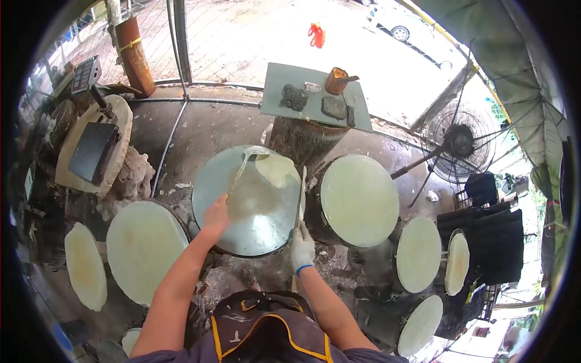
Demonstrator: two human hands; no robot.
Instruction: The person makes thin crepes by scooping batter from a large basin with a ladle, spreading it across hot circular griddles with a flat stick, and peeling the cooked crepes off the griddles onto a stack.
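Observation:
A large round griddle [209, 181] lies in front of me, with pale green batter [278, 169] spread over its far right part. My left hand [216, 216], bare, is wrapped round the handle of a ladle [240, 171]. The ladle's head is over the far edge of the griddle, at the batter. At the griddle's right edge, my right hand [302, 251] in a white glove is closed round a long, thin wooden stick [302, 196], which points away from me. The stick's near end runs back below the glove.
More griddles carry thin pale crepes: one on the right [360, 199], one on the left [145, 251], and several farther out. Behind stands a green board [278, 85] with a rusty can [336, 81] and dark pads. A scale [94, 151] stands far left, a fan [457, 142] right.

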